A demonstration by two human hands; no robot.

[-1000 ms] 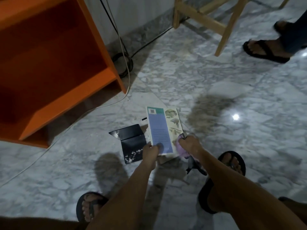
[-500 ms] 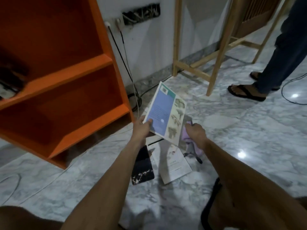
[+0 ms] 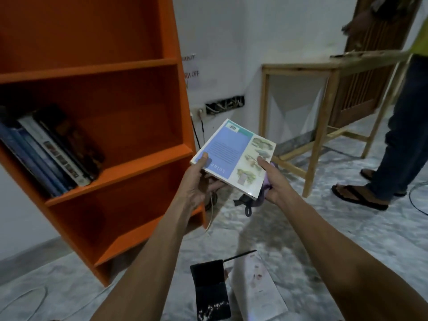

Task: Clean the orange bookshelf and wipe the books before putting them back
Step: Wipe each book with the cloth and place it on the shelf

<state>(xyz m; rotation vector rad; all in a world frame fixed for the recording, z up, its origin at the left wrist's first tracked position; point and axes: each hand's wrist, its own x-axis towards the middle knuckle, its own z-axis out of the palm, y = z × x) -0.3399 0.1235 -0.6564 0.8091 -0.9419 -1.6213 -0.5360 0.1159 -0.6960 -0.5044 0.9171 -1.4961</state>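
My left grip (image 3: 196, 181) and right grip (image 3: 273, 179) clasp a blue paperback (image 3: 228, 151), the right also a purple cloth (image 3: 266, 191). Books (image 3: 53, 156) lean inside the orange bookshelf (image 3: 139, 107).

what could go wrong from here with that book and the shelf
1. The right hand pinches both the cloth and the book, so its grip is shared. The book could slip, as the left hand holds only a corner.
2. The shelved books lean on the shelf; sliding this one in may topple them.
3. The black book and white book lie on the floor and might get stepped on.
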